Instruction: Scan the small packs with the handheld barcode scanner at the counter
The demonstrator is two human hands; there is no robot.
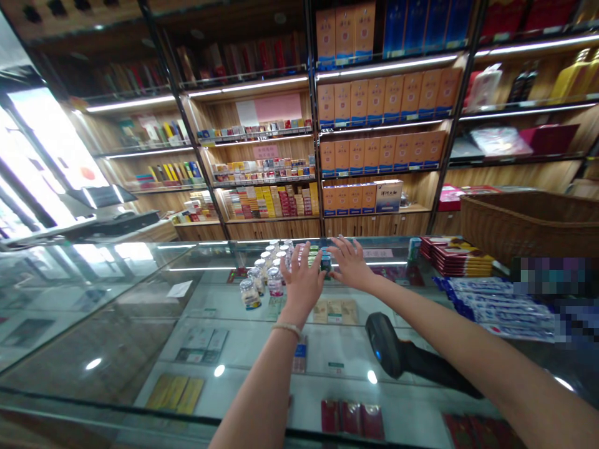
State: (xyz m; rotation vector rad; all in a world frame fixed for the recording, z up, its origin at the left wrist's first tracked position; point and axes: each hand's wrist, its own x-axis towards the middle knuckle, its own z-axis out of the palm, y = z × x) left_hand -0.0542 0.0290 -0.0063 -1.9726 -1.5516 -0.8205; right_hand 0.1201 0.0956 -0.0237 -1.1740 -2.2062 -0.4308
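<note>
My left hand, a bracelet at its wrist, reaches over the glass counter with its fingers apart. It partly covers a cluster of small jars with pale lids and coloured labels. My right hand is spread close beside it, its fingertips near a small dark blue-green container. Whether the fingertips touch that container I cannot tell. Small green-labelled containers show between the hands. Under my right forearm lies a black handheld barcode scanner with a blue light.
On the counter's right are a small can, stacked red-and-yellow packets, blue-and-white packets and a wicker basket. Flat packs lie under the glass counter top. Shelves behind hold orange boxes and cigarette packs.
</note>
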